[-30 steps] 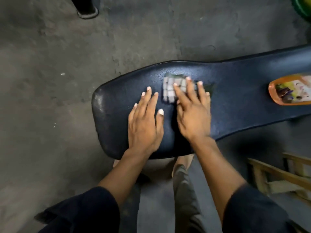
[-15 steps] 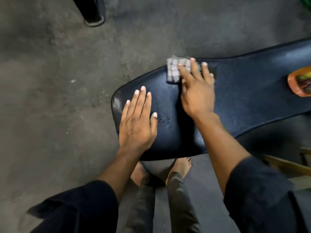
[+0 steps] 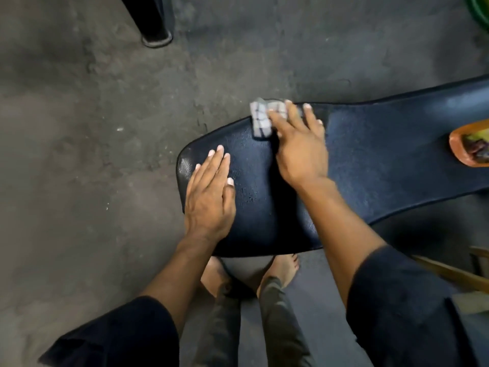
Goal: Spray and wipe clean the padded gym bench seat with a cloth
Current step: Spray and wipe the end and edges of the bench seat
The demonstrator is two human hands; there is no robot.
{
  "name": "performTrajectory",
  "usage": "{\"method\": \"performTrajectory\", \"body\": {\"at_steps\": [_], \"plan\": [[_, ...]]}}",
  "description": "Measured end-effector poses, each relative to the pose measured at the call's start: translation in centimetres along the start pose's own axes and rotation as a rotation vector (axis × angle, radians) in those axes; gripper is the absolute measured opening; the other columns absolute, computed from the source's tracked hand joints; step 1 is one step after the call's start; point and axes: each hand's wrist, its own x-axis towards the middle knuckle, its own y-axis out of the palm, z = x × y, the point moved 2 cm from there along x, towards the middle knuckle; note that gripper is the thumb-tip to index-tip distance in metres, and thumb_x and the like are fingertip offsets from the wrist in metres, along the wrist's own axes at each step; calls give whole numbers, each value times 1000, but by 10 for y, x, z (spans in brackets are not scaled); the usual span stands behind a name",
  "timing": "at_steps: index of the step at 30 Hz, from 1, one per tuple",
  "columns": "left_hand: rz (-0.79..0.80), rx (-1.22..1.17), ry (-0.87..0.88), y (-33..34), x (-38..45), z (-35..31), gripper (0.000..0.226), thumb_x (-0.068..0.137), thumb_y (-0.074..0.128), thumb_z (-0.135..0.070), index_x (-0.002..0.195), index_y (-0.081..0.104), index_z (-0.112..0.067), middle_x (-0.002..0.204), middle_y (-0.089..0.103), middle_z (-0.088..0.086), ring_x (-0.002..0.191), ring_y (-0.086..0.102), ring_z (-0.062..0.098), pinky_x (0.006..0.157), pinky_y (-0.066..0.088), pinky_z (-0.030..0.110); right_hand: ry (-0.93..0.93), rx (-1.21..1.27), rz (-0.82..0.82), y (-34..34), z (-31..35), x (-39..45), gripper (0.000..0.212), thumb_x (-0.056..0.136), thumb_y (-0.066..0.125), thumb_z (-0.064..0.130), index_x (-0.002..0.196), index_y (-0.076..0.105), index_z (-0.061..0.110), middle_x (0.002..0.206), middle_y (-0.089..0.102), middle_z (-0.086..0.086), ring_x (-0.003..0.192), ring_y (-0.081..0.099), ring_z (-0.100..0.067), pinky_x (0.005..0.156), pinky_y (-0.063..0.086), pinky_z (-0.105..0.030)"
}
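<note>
We press the checked cloth (image 3: 260,119) onto the padded seat's (image 3: 383,154) far edge under our right hand's (image 3: 299,152) straight fingers, while our left hand (image 3: 209,197) lies flat and empty near its end.

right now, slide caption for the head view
Right hand presses a checked grey cloth to the far edge of the padded bench seat; left hand lies flat on it.

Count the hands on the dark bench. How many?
2. The left hand lies flat at the rounded end of the bench seat; the right hand presses the cloth at its far edge.
</note>
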Motion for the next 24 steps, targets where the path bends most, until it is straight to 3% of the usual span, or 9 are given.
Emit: {"method": "performTrajectory", "body": {"at_steps": [3, 6, 9, 11, 13, 16, 19, 22, 24], "plan": [[17, 27, -20, -2, -6, 6, 57, 107, 42, -21, 163, 46, -9, 175, 36, 4, 165, 31, 22, 136, 20, 43, -173, -64, 45, 17, 31, -34, 70, 101, 41, 15, 166, 32, 41, 180, 17, 5, 167, 9, -34, 134, 14, -56], [66, 161, 35, -6, -12, 5, 61, 109, 38, -28, 168, 35, -12, 180, 24, 2, 168, 19, 19, 137, 17, 46, -182, -47, 73, 21, 17, -113, 78, 93, 37, 14, 165, 32, 43, 179, 18, 11, 168, 9, -28, 135, 14, -50], [79, 263, 47, -3, -14, 5, 64, 110, 36, -33, 171, 27, -15, 183, 15, -1, 170, 12, 17, 137, 15, 45, 26, -16, 77, 10, -33, -139, 83, 90, 49, 5, 163, 38, 43, 178, 23, 11, 167, 15, -29, 133, 22, -55], [74, 297, 49, -1, -16, 7, 66, 110, 36, -36, 172, 25, -17, 183, 13, -2, 170, 10, 16, 138, 13, 44, 240, 12, 4, 0, -49, -116, 77, 97, 51, 3, 164, 38, 39, 178, 23, 5, 166, 15, -33, 130, 23, -58], [60, 297, 56, 1, -17, 8, 67, 109, 37, -38, 172, 25, -17, 183, 13, -2, 170, 10, 15, 138, 11, 42, 315, 44, -58, -2, -39, -80, 74, 101, 49, 7, 166, 34, 39, 180, 18, 4, 167, 10, -36, 132, 18, -58], [47, 261, 50, 1, -16, 9, 67, 108, 38, -36, 171, 26, -18, 183, 15, -2, 170, 10, 15, 137, 11, 42, 121, 24, -27, 12, -2, -59, 78, 98, 48, 8, 167, 31, 40, 180, 14, 4, 167, 7, -37, 133, 15, -60], [59, 224, 48, -3, -15, 7, 66, 108, 37, -32, 171, 27, -18, 182, 17, -2, 169, 12, 15, 137, 14, 43, -67, -63, 21, 29, 13, -120, 82, 92, 48, 9, 166, 33, 40, 180, 18, 5, 167, 12, -35, 133, 20, -57], [52, 217, 46, -6, -15, 5, 66, 106, 38, -30, 170, 30, -16, 182, 20, -2, 169, 16, 17, 137, 17, 45, -43, -44, 96, 31, -10, -192, 82, 84, 41, 17, 161, 41, 45, 178, 22, 12, 167, 16, -27, 131, 28, -56], [48, 236, 45, -3, -16, 4, 67, 105, 39, -30, 170, 31, -15, 182, 20, -1, 169, 17, 18, 137, 18, 46, 10, -37, 97, 27, -33, -198, 81, 83, 39, 18, 160, 44, 44, 176, 27, 11, 166, 21, -28, 127, 33, -58]]}}
